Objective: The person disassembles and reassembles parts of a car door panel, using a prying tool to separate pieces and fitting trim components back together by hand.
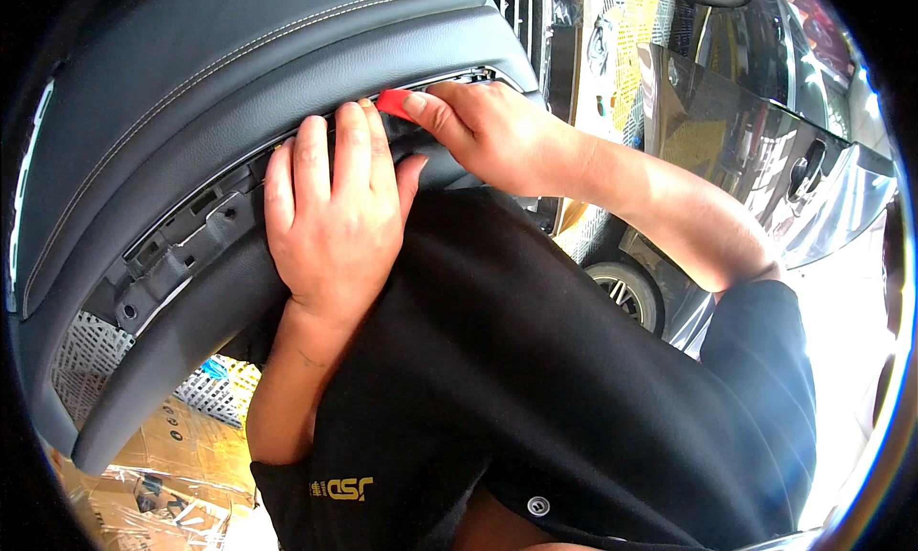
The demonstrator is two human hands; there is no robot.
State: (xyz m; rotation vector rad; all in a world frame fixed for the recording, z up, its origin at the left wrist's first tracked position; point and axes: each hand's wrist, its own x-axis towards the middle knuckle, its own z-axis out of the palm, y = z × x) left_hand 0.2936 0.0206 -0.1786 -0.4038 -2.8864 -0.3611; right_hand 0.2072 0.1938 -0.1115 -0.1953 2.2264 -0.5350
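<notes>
A black car door panel with light double stitching lies across the upper left, its long trim recess exposing brackets and holes. My right hand is closed round a red plastic pry tool, thumb on top, at the recess's upper edge. The tool's far end is hidden at the seam. Just left of it, my left hand lies over the recess with fingers stretched out, their tips at the padded edge. It covers part of the recess.
Cardboard boxes wrapped in clear film stand at the lower left. To the right is a dark car with a wheel near my right side. A speaker-like grille sits at the panel's lower left end.
</notes>
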